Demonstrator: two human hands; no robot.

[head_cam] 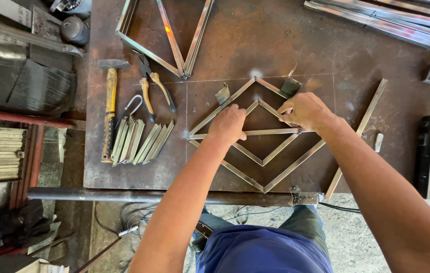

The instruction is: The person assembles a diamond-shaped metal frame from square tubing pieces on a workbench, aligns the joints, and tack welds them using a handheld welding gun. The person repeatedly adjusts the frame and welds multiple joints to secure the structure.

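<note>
- At the far left of the rusty steel worktable (pixel 215 40) we see one hammer (pixel 109 108) with a yellow handle, lying apart from our hands.
- Just right of it lie one pair of pliers (pixel 153 90) and a fanned row of short cut metal strips (pixel 141 141); we cannot count them surely.
- Our left hand (pixel 228 124) rests, fingers curled and pressed together, on the left part of the diamond frame (pixel 255 134), where the inner diamond meets the crossbar (pixel 270 132).
- The frame lies flat mid-table: one outer diamond, one inner diamond, one crossbar.
- Our right hand (pixel 303 109) curls over the frame's upper right, fingertips pinching the inner strip.
- One loose long strip (pixel 359 134) lies slanted to the right; one welding clamp (pixel 427 154) lies beyond it.
</note>
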